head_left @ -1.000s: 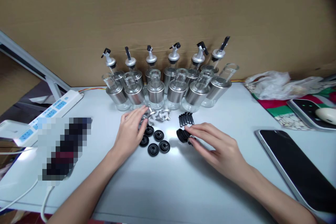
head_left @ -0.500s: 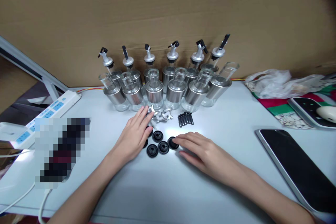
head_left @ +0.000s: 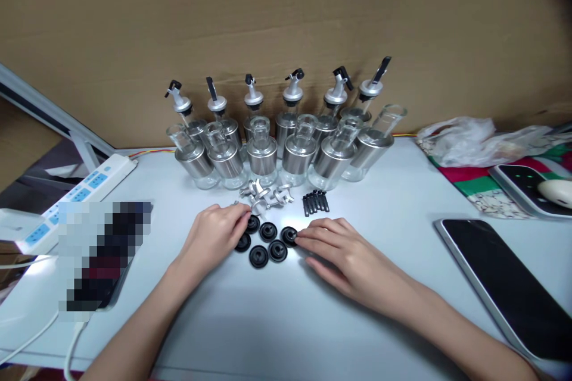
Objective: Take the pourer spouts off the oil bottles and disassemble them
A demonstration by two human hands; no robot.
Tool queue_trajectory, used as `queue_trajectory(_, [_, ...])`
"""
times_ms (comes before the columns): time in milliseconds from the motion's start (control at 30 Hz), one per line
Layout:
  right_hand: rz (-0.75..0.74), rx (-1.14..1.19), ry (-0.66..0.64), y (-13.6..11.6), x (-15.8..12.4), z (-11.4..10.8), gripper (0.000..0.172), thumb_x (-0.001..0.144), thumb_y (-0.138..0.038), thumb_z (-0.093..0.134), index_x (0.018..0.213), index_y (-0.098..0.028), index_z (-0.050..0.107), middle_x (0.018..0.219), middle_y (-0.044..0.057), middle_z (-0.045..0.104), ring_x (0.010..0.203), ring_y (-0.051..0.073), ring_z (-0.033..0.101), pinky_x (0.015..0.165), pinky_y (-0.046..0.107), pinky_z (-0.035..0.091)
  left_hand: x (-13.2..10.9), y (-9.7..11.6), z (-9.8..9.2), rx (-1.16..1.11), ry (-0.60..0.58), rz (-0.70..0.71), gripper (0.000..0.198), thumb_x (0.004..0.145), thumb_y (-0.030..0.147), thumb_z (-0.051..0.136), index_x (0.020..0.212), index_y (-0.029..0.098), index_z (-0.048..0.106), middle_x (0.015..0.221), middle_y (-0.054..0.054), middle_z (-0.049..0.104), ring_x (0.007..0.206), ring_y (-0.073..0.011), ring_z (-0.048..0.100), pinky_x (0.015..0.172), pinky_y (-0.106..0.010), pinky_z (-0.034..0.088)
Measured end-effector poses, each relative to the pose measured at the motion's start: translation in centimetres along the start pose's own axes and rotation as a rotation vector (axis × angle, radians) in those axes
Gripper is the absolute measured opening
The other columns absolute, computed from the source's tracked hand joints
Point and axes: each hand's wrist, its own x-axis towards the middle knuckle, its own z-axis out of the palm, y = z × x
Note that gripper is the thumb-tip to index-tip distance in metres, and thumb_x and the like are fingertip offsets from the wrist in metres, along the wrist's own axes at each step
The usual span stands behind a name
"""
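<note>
On the white table [head_left: 286, 321] lie several black round caps [head_left: 268, 231] in a cluster. My left hand [head_left: 214, 238] is curled at the cluster's left, its fingertips pinched on a small silver spout part at the edge of a pile of silver spout parts [head_left: 264, 195]. My right hand [head_left: 342, 247] lies with fingers stretched out, the fingertips touching the rightmost black cap [head_left: 288, 235]. A row of small black sticks [head_left: 315, 202] lies just beyond it. Behind stand glass bottles with steel sleeves [head_left: 263, 158], the back row fitted with pourers [head_left: 292, 90].
A white power strip [head_left: 87, 187] and a blurred dark object [head_left: 102, 256] lie at the left. A black phone [head_left: 504, 286] lies at the right, with a plastic bag [head_left: 465, 140], a striped cloth and a mouse [head_left: 556, 190] behind it. A cardboard wall [head_left: 286, 24] backs the table.
My left hand has drawn back from the silver pile and curled its fingers. My right hand brought a black cap leftward to the cluster and now rests against it.
</note>
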Motion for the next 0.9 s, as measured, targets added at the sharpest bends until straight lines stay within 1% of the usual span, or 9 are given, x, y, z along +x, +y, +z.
queue_trajectory(133, [-0.029,0.005,-0.023,-0.17,0.02,0.10,0.029,0.092,-0.016,0.044,0.115,-0.016,0.062,0.109,0.007,0.068,0.101,0.022,0.057,0.081,0.038,0.044,0.08,-0.06,0.48,-0.033,-0.028,0.056,0.023,0.097,0.024,0.038,0.093,0.020,0.060,0.078,0.001,0.071,0.059,-0.0151,0.061,0.061,-0.027,0.042])
queue_trajectory(233, [-0.051,0.008,-0.025,-0.22,0.03,0.16,0.030,0.093,-0.014,0.043,0.116,-0.016,0.062,0.112,0.007,0.068,0.101,0.022,0.056,0.080,0.038,0.044,0.11,-0.24,0.66,-0.077,-0.031,0.107,0.024,0.098,0.024,0.035,0.096,0.019,0.059,0.089,-0.001,0.072,0.070,-0.0166,0.065,0.066,-0.028,0.044])
queue_trajectory(333, [-0.061,0.008,-0.022,-0.15,0.01,0.19,0.030,0.093,-0.014,0.043,0.116,-0.015,0.062,0.112,0.007,0.068,0.102,0.023,0.056,0.080,0.038,0.044,0.06,-0.30,0.74,-0.089,-0.035,0.135,0.024,0.099,0.024,0.034,0.097,0.018,0.058,0.092,-0.003,0.072,0.075,-0.0173,0.067,0.069,-0.029,0.046])
queue_trajectory(500, [-0.047,0.022,-0.049,-0.11,-0.05,0.02,0.029,0.093,-0.015,0.043,0.114,-0.017,0.063,0.114,0.007,0.068,0.103,0.023,0.055,0.082,0.039,0.042,0.04,-0.28,0.75,-0.109,-0.066,0.114,0.023,0.098,0.022,0.035,0.098,0.018,0.057,0.092,-0.002,0.071,0.075,-0.0173,0.066,0.072,-0.030,0.047])
queue_trajectory(700, [-0.003,0.095,-0.102,-0.28,-0.03,-0.32,0.030,0.092,-0.016,0.042,0.114,-0.019,0.064,0.116,0.005,0.067,0.104,0.022,0.054,0.084,0.038,0.042,0.08,-0.35,0.69,-0.129,-0.112,0.091,0.025,0.099,0.023,0.031,0.099,0.019,0.056,0.092,-0.002,0.069,0.073,-0.0164,0.063,0.070,-0.028,0.047])
queue_trajectory(800, [0.014,0.111,-0.100,-0.37,0.00,-0.35,0.030,0.093,-0.017,0.042,0.113,-0.020,0.064,0.113,0.005,0.067,0.104,0.021,0.054,0.085,0.037,0.042,0.05,-0.31,0.55,-0.120,-0.096,0.101,0.024,0.099,0.023,0.031,0.100,0.019,0.055,0.092,-0.001,0.069,0.074,-0.0171,0.064,0.072,-0.030,0.047])
queue_trajectory(900, [0.020,0.095,-0.083,-0.44,0.03,-0.34,0.031,0.093,-0.018,0.041,0.115,-0.018,0.063,0.106,0.007,0.068,0.101,0.021,0.055,0.084,0.037,0.042,0.05,-0.11,0.32,-0.105,-0.009,0.128,0.023,0.099,0.023,0.033,0.099,0.018,0.056,0.089,-0.003,0.069,0.075,-0.0178,0.063,0.071,-0.030,0.046])
